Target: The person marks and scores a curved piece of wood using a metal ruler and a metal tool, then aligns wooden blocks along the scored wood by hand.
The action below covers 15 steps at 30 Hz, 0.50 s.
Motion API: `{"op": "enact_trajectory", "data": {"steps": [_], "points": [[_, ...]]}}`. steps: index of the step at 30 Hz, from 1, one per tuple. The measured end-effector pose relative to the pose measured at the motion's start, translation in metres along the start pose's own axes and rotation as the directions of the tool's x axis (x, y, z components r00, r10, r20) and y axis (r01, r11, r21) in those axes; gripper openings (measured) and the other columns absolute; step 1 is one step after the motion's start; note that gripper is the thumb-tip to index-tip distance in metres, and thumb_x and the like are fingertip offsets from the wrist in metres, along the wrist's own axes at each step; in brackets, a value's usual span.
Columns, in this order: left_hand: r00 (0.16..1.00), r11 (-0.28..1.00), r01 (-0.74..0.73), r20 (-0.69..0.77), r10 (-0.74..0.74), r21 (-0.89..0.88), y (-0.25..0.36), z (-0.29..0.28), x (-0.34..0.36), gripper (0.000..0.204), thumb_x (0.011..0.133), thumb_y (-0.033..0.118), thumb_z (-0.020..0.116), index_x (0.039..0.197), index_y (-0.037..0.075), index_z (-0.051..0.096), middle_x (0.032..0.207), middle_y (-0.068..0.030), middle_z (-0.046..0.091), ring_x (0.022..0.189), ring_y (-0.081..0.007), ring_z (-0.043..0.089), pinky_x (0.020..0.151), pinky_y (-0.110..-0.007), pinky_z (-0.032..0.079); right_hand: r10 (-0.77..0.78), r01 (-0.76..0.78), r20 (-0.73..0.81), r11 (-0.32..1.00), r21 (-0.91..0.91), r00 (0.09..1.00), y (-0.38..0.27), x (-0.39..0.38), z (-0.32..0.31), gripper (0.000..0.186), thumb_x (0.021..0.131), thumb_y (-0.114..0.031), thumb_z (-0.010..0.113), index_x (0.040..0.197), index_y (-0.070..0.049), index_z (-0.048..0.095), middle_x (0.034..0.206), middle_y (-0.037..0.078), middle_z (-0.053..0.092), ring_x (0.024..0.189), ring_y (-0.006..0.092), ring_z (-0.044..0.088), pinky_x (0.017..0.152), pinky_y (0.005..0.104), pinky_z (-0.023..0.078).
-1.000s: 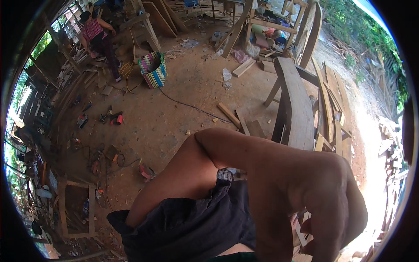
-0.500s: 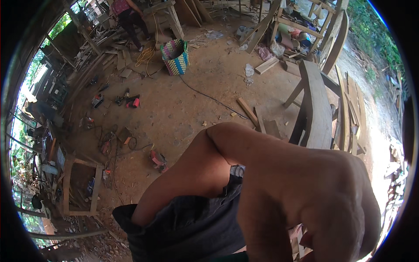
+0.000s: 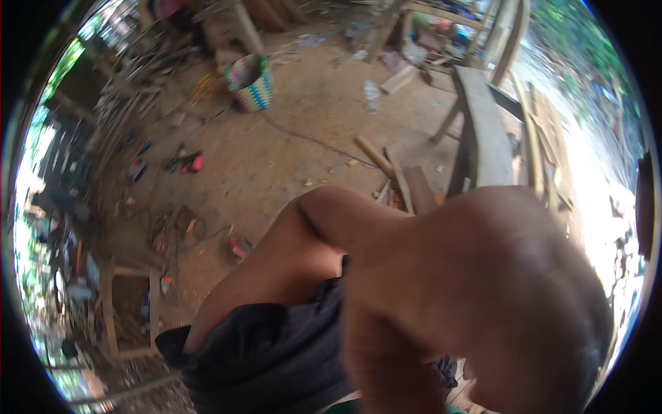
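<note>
My left arm (image 3: 269, 265) comes out of a dark sleeve (image 3: 252, 352) at the lower left and bends sharply at the elbow. Its forearm leads right to my left hand (image 3: 483, 297), raised very close and filling the lower right. Blur softens the hand; its fingers curl downward and look closed. Their tips are hidden or beyond the lower edge, so what they grip, if anything, does not show. Behind this hand stands a wooden bench (image 3: 483, 131), apart from it. My right hand is not in view.
On the dirt floor stand a woven checkered basket (image 3: 252, 86) and a wooden frame (image 3: 155, 310). Red-and-black power tools (image 3: 189, 163) and cords lie at left. Wood offcuts (image 3: 400, 179) lie beyond my forearm, planks (image 3: 548, 138) at right. Another person (image 3: 178, 15) is partly visible at the far left.
The scene has shifted left and, in its far part, upward in the picture, with more blur. My left hand stays raised and curled, and looks larger and higher.
</note>
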<state>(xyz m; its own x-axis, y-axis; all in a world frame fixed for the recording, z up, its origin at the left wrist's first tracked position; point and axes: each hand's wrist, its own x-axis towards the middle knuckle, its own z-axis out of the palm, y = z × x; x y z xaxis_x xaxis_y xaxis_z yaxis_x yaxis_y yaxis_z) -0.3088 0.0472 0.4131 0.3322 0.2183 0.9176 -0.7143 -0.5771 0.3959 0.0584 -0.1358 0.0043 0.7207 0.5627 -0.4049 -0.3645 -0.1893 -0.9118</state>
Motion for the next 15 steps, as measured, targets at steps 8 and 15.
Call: {"op": "enact_trajectory", "data": {"steps": [8, 15], "points": [[0.917, 0.943, -0.316, 0.289, 0.277, 0.1, 0.0, 0.049, -0.032, 0.022, 0.086, 0.001, 0.049, 0.064, 0.0, 0.05, 0.068, -0.0085, 0.051, 0.053, -0.0159, 0.047, 0.046, -0.029, 0.026, -0.131, 0.121, 0.058, 0.98, 0.16, 0.99, 0.009, 0.004, -0.017, 0.017, 0.098, -0.024, 0.054, 0.091, -0.009, 0.059, 0.056, 0.0, 0.053, 0.038, 0.0069, 0.046, 0.032, 0.0198, 0.036], [0.961, 0.963, -0.211, 0.217, 0.173, 0.166, 0.003, 0.066, -0.032, 0.022, 0.087, 0.009, 0.054, 0.068, -0.003, 0.057, 0.069, -0.0076, 0.056, 0.053, -0.0159, 0.05, 0.047, -0.031, 0.033, -0.137, 0.129, 0.052, 0.983, 0.134, 0.989, 0.001, 0.004, -0.011, 0.019, 0.097, -0.023, 0.054, 0.09, -0.006, 0.059, 0.055, 0.001, 0.054, 0.037, 0.0074, 0.046, 0.034, 0.0197, 0.037]]}}
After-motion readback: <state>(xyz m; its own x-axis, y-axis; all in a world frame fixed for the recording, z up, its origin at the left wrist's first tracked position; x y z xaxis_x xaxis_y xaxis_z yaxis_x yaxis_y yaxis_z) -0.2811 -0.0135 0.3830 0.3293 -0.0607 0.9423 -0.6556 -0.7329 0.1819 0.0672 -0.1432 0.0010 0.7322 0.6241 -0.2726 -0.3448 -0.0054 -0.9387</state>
